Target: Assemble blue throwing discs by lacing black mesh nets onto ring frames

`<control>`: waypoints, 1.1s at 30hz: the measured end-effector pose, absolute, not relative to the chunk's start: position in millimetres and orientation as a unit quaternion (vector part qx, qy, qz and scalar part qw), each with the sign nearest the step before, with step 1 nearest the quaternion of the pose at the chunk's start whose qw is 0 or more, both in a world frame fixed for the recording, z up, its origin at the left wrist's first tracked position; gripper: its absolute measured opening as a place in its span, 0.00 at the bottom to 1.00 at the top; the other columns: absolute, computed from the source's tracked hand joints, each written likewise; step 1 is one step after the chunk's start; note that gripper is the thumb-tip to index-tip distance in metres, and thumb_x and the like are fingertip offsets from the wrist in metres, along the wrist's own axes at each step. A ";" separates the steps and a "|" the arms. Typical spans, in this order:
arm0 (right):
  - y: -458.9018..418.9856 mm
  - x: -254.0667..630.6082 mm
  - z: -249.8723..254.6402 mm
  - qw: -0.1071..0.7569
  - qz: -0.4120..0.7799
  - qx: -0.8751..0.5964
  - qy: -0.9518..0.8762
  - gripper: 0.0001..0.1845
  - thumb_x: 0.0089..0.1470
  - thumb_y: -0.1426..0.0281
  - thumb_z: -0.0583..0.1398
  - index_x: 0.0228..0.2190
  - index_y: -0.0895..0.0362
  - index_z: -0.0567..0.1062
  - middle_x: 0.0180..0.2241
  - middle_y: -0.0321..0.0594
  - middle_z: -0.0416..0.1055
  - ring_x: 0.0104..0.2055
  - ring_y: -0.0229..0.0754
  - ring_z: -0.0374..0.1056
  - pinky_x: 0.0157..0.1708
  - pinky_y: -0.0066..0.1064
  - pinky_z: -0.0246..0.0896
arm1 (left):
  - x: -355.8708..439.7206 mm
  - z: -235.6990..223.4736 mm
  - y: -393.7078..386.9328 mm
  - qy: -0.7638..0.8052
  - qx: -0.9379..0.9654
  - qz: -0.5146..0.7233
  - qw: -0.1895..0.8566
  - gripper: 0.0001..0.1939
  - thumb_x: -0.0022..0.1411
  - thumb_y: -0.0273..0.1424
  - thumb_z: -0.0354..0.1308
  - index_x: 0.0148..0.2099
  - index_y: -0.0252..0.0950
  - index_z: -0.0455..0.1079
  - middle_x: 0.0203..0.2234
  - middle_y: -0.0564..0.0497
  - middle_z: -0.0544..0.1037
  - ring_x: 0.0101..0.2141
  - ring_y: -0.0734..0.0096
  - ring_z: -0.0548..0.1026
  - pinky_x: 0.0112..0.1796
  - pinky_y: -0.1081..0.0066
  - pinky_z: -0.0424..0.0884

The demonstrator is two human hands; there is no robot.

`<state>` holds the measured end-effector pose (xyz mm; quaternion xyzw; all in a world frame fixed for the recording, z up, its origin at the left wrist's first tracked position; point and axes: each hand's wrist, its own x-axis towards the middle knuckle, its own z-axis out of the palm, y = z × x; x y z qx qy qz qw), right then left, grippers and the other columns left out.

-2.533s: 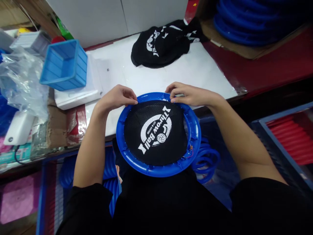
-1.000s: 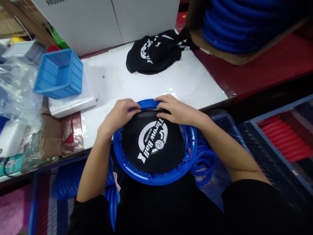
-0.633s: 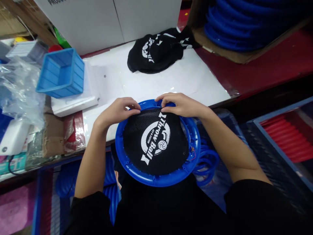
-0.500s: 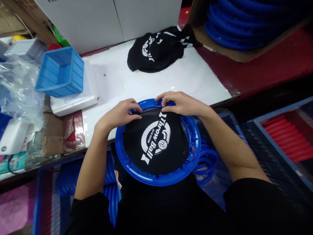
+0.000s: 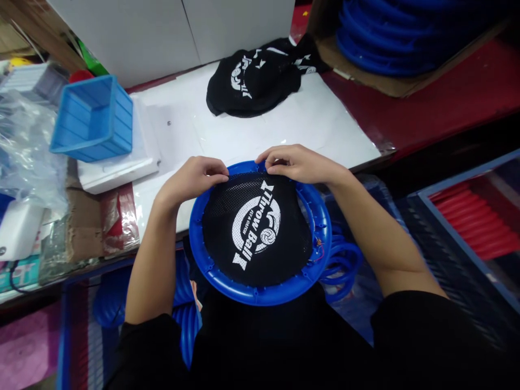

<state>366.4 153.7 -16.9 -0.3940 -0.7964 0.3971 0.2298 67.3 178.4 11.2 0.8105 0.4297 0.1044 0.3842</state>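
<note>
A blue plastic ring (image 5: 231, 292) lies tilted on my lap, its far side against the bench edge. Black mesh fabric (image 5: 227, 238) printed "Throw Ball" in white fills most of the ring. My left hand (image 5: 199, 176) pinches the fabric's edge at the ring's far left, thumb and fingers together. At the far middle, my right hand (image 5: 294, 162) has its fingers closed on the same edge, close to the rim. Thin wires (image 5: 318, 249) show on the ring's right side. Along the right, a gap separates fabric and ring.
More black printed mesh pieces (image 5: 252, 81) lie on the white bench top (image 5: 182, 141). A blue bin (image 5: 93, 119) stands at left on a white block. Blue rings (image 5: 385, 38) fill a carton at back right. Crates with blue rings and red parts (image 5: 467, 222) flank me.
Both hands have shifted slightly at the far rim, and the fabric's far edge now lies nearer the ring, covering the gap there. The view has moved a little.
</note>
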 end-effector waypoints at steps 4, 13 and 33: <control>157.0 362.0 -18.1 0.234 0.367 -0.394 -0.810 0.07 0.61 0.65 0.59 0.31 0.52 0.73 0.52 0.43 0.79 0.53 0.51 0.73 0.56 0.49 0.66 | 67.1 10.9 182.7 0.444 0.775 0.106 0.437 0.05 0.60 0.33 0.64 0.34 0.37 0.79 0.28 0.49 0.81 0.29 0.68 0.76 0.36 0.65 0.73; 165.4 357.2 -17.3 0.209 0.335 -0.397 -0.828 0.05 0.60 0.67 0.58 0.32 0.53 0.73 0.48 0.44 0.79 0.52 0.50 0.73 0.54 0.45 0.66 | 73.2 16.3 186.1 0.462 0.764 0.096 0.441 0.05 0.57 0.30 0.65 0.35 0.36 0.82 0.27 0.48 0.82 0.28 0.68 0.76 0.32 0.67 0.73; 175.9 352.4 -11.7 0.159 0.325 -0.393 -0.845 0.04 0.59 0.69 0.58 0.32 0.54 0.73 0.45 0.43 0.76 0.47 0.47 0.71 0.50 0.44 0.66 | 65.6 -2.7 188.7 0.466 0.737 0.165 0.461 0.10 0.56 0.30 0.69 0.42 0.37 0.80 0.27 0.48 0.82 0.29 0.65 0.79 0.33 0.63 0.76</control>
